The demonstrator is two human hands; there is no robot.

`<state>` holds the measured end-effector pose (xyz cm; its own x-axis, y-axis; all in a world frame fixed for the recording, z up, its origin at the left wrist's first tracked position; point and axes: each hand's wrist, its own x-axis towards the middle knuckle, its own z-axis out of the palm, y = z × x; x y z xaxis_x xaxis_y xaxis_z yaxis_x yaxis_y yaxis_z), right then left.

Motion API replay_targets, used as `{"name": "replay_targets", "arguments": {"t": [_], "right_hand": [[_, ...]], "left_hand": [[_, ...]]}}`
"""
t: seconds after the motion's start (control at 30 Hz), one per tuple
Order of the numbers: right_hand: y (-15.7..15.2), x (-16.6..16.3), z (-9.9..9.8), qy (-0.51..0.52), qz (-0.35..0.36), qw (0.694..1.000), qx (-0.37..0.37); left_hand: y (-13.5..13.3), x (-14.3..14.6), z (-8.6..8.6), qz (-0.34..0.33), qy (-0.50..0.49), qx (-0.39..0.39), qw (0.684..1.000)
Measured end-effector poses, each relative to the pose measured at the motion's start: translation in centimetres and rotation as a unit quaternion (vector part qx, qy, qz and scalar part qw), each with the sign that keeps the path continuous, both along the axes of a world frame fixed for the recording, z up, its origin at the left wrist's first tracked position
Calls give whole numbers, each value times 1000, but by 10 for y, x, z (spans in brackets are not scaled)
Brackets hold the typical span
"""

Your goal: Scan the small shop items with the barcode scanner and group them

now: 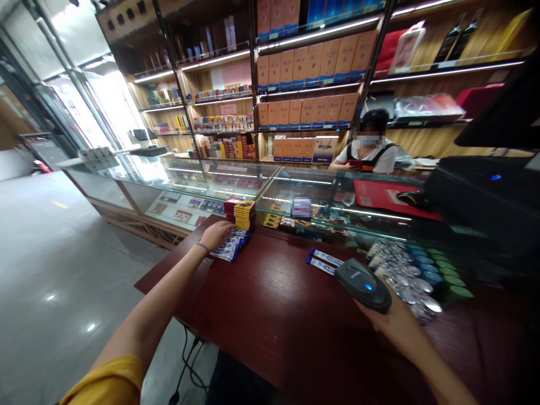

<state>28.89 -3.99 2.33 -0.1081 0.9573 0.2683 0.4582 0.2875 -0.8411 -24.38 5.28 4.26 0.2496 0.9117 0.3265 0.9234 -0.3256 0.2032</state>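
Note:
My left hand point(217, 234) reaches across the dark red wooden counter point(261, 304) and rests, fingers curled, on a pile of blue-and-white packs point(232, 246). Just behind that pile stands a stack of red and yellow packs point(240, 212). My right hand point(390, 320) holds a dark grey barcode scanner point(363, 284) with a blue light on top. Two blue-and-white packs point(323, 261) lie on the counter just left of the scanner.
Several round tins point(405, 275) in silver, blue and green sit in rows at the right. A glass display case point(219, 180) runs behind the counter. Another person point(369, 149) sits behind it before shelves of boxes point(312, 62). Black equipment point(485, 191) stands right.

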Motion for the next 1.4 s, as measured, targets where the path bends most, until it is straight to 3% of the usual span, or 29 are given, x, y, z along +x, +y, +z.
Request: {"name": "replay_targets", "arguments": {"t": [0.2, 0.33, 0.6, 0.9, 1.1, 1.4], "right_hand": [[-7, -3, 16, 29, -5, 1000, -4], [-10, 1, 26, 37, -5, 999, -18], [-11, 20, 37, 65, -28, 996, -53], [-11, 33, 44, 116, -38, 991, -51], [-14, 36, 48, 113, -48, 992, -37], [-15, 33, 49, 122, -47, 990, -46]], "left_hand": [[-16, 45, -8, -2, 7, 56, 998], [-22, 89, -15, -36, -9, 63, 997], [-29, 204, -22, -151, -90, -9, 984], [-28, 303, -54, -261, -226, -48, 937], [-34, 329, -59, -267, -256, -73, 926], [-34, 326, -64, -270, -224, -33, 936]]}}
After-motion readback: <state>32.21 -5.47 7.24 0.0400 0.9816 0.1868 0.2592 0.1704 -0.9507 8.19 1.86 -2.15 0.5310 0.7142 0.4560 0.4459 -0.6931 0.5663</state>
